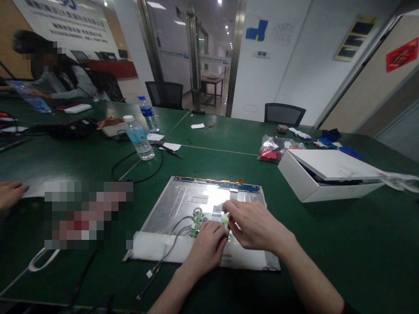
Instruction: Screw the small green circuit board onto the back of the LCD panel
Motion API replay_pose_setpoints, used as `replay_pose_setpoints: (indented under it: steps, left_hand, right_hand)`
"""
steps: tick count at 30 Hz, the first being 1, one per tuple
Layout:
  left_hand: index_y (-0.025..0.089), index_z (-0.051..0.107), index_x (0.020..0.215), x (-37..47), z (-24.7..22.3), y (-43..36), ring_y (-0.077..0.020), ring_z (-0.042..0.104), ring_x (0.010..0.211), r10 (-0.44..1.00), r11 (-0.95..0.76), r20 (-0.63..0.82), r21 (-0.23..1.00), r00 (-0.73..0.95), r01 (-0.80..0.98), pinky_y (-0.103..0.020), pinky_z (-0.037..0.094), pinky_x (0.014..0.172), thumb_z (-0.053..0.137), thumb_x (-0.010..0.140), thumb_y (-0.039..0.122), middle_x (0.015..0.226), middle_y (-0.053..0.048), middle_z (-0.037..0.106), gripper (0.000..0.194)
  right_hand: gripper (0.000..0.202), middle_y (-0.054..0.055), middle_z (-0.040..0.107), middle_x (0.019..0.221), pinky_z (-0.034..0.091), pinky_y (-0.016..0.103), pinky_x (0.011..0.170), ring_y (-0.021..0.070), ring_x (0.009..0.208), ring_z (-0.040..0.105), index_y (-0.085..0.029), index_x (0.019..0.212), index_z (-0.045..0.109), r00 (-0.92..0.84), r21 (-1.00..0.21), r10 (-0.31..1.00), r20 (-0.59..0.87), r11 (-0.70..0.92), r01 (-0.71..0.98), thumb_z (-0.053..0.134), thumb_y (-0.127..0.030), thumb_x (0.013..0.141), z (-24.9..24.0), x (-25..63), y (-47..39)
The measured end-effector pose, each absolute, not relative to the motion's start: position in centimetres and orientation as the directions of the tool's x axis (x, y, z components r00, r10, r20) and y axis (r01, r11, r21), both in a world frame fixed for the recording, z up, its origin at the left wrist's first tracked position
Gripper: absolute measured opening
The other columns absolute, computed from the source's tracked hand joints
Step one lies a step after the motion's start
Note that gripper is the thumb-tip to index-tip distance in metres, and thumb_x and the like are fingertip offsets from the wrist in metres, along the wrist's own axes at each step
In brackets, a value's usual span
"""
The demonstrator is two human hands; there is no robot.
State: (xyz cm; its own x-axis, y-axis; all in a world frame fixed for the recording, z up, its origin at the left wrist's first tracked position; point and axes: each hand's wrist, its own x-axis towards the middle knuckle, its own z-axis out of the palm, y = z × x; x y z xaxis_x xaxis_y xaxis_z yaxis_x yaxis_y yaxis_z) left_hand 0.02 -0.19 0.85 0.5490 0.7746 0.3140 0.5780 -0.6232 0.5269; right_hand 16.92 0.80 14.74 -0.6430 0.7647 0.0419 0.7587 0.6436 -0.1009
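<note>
A flat silver display panel (157, 213) lies back side up on the table, with a blue circuit strip (216, 184) along its far edge. A small green circuit board (203, 216) sits at its middle, with grey cables (172, 248) running off to the near left. My left hand (209, 240) is on the board, its fingers bent and close together, pressing it. My right hand (250, 222) is closed round a screwdriver (230, 217) with a red and black handle. Its shaft points down at the board's right edge, beside my left fingertips; its tip is hard to make out.
A white box (327, 179) with its lid ajar stands at right, near a plastic bag (278, 148) and gloves (330, 139). Two water bottles (139, 138) and a black cable (113, 172) are at left. Another person (65, 78) sits far left; someone's hand (11, 194) rests at the left edge.
</note>
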Motion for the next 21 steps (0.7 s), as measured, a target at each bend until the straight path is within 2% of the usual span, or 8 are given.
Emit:
replay_pose_setpoints:
  steps: [3, 6, 10, 13, 16, 21]
  left_hand:
    - [0.02, 0.056, 0.084, 0.02, 0.77, -0.19, -0.0226, 0.053, 0.088, 0.778, -0.621, 0.317, 0.519, 0.542, 0.587, -0.038, 0.04, 0.081, 0.049, 0.081, 0.012, 0.088, -0.004, 0.06, 0.011]
    - [0.02, 0.056, 0.084, 0.02, 0.59, -0.17, -0.0231, 0.053, 0.091, 0.774, -0.629, 0.337, 0.511, 0.537, 0.586, -0.039, 0.039, 0.083, 0.049, 0.082, 0.012, 0.091, -0.004, 0.061, 0.011]
    - [0.02, 0.055, 0.087, 0.03, 0.58, -0.15, -0.022, 0.053, 0.089, 0.772, -0.629, 0.333, 0.524, 0.542, 0.574, -0.038, 0.04, 0.082, 0.048, 0.082, 0.011, 0.089, -0.004, 0.06, 0.012]
    - [0.02, 0.054, 0.085, 0.02, 0.72, -0.17, -0.0217, 0.053, 0.088, 0.774, -0.624, 0.317, 0.53, 0.549, 0.574, -0.038, 0.039, 0.082, 0.048, 0.082, 0.011, 0.088, -0.003, 0.06, 0.011]
    - [0.019, 0.054, 0.084, 0.0, 0.81, -0.21, -0.0217, 0.053, 0.088, 0.773, -0.625, 0.318, 0.525, 0.549, 0.577, -0.038, 0.039, 0.082, 0.048, 0.082, 0.012, 0.088, -0.003, 0.06, 0.01]
    - [0.02, 0.055, 0.082, -0.05, 0.69, -0.24, -0.0215, 0.053, 0.088, 0.769, -0.632, 0.326, 0.512, 0.549, 0.582, -0.037, 0.039, 0.081, 0.048, 0.083, 0.012, 0.088, -0.004, 0.06, 0.01]
  right_hand:
    - [0.012, 0.003, 0.063, 0.083, 0.021, 0.029, 0.05, 0.0156, 0.064, 0.054, -0.02, 0.098, 0.048, -0.605, -0.06, 0.794, 0.058, 0.607, 0.792, 0.046, -0.029, 0.091, 14.43, 16.88, 1.01]
    - [0.019, 0.002, 0.063, 0.078, 0.021, 0.028, 0.051, 0.0154, 0.062, 0.053, -0.02, 0.091, 0.05, -0.598, -0.045, 0.8, 0.047, 0.6, 0.799, 0.047, -0.038, 0.092, 14.45, 17.03, 1.04]
    - [0.014, 0.005, 0.06, 0.091, 0.026, 0.027, 0.051, 0.0161, 0.071, 0.053, -0.018, 0.091, 0.049, -0.672, -0.116, 0.738, 0.065, 0.674, 0.729, 0.053, -0.028, 0.082, 14.87, 17.09, 0.76]
    - [0.017, 0.005, 0.058, 0.093, 0.026, 0.027, 0.049, 0.0161, 0.072, 0.052, -0.017, 0.094, 0.048, -0.698, -0.111, 0.713, 0.067, 0.7, 0.705, 0.052, -0.018, 0.077, 14.87, 16.91, 0.69]
    - [0.014, 0.004, 0.059, 0.092, 0.025, 0.028, 0.049, 0.016, 0.07, 0.053, -0.018, 0.096, 0.048, -0.658, -0.072, 0.749, 0.07, 0.662, 0.746, 0.05, -0.017, 0.082, 14.58, 16.75, 0.87]
    - [0.011, 0.004, 0.062, 0.085, 0.026, 0.028, 0.052, 0.0165, 0.07, 0.056, -0.019, 0.093, 0.053, -0.582, -0.037, 0.812, 0.042, 0.583, 0.811, 0.049, -0.029, 0.091, 14.61, 16.82, 1.05]
